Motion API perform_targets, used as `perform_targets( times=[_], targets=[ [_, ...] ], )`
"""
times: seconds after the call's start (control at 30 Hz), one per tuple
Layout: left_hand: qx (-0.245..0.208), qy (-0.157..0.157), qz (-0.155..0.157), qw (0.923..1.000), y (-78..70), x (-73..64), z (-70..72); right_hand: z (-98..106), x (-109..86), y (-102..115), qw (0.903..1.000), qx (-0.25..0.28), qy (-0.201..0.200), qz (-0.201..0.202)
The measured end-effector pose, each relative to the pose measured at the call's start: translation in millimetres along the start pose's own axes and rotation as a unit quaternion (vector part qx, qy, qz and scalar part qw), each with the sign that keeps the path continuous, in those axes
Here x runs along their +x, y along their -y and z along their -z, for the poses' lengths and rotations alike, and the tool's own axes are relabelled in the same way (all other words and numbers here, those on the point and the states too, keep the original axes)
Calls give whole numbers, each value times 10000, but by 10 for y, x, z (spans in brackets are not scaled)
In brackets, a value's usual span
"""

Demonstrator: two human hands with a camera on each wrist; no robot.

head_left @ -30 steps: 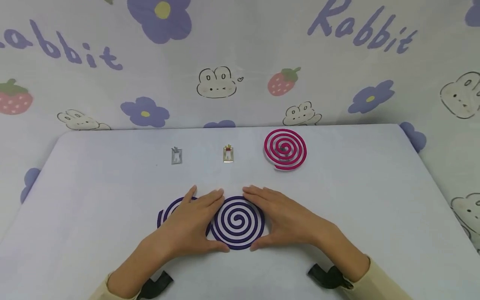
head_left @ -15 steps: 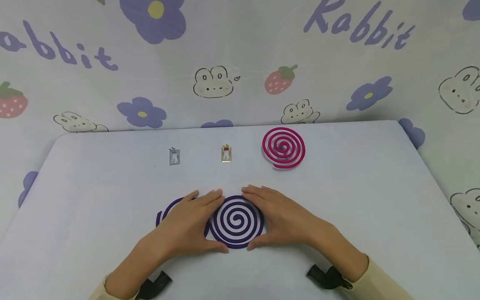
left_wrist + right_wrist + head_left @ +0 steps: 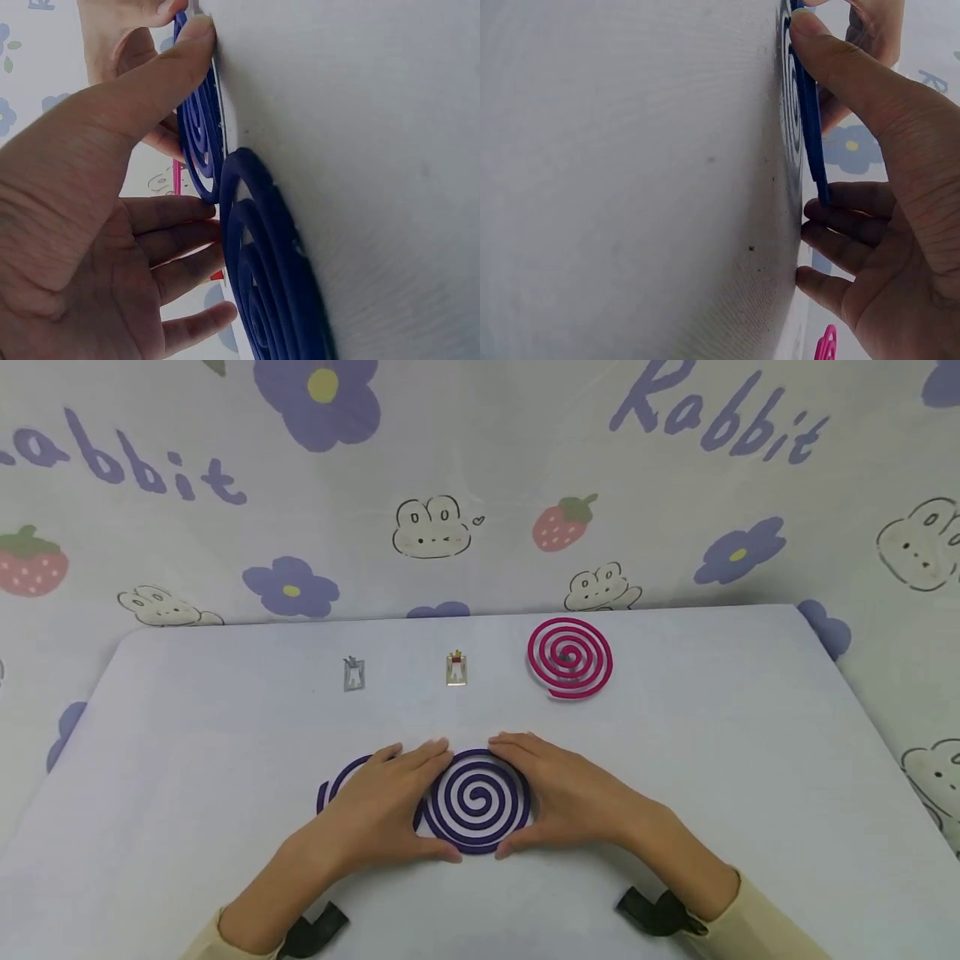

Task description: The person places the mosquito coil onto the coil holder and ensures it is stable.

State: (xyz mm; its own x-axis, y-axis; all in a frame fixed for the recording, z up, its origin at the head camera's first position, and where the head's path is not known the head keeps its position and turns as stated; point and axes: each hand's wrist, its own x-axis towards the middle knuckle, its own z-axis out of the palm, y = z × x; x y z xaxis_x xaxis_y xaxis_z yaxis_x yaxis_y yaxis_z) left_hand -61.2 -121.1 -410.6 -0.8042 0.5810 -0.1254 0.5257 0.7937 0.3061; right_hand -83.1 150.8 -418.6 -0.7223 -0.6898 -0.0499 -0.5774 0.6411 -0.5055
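Observation:
A dark blue mosquito coil (image 3: 477,797) is held by its edges between both hands. My left hand (image 3: 378,810) grips its left side, thumb at the near edge and fingers at the far edge. On the right side my right hand (image 3: 573,797) holds it the same way. In the right wrist view the coil's rim (image 3: 810,120) stands a little above the white table, over its shadow. A second blue mosquito coil (image 3: 259,176) lies to the left, mostly hidden under my left hand in the head view.
Along the back of the table stand a silver metal coil stand (image 3: 355,668), a gold one (image 3: 457,658) with red on top, and a pink mosquito coil (image 3: 570,653) at the right. A printed cloth (image 3: 510,460) hangs behind the table.
The blue coil between my hands has risen slightly, both hands keeping their hold. The left hand's raised finger has lowered a little. The head view has shifted slightly.

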Motion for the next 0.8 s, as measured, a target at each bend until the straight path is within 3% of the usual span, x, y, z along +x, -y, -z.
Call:
perform_targets(
  times=[0.23, 0.4, 0.5, 0.8],
  targets=[
    [-188, 53, 97, 9998, -18, 21, -9, 33, -15, -4, 9999, 107, -64, -39],
    [-468, -187, 1, 9987, -4, 38, 20, 86, 13, -23, 9998, 53, -188, -36],
    [-695, -342, 17, 9970, 3, 59, 70, 116, 35, -30, 9996, 41, -280, -50],
    [-1050, -291, 360, 9934, 20, 79, 275, 229, 147, -21, 9984, 376, -399, -104]
  ],
)
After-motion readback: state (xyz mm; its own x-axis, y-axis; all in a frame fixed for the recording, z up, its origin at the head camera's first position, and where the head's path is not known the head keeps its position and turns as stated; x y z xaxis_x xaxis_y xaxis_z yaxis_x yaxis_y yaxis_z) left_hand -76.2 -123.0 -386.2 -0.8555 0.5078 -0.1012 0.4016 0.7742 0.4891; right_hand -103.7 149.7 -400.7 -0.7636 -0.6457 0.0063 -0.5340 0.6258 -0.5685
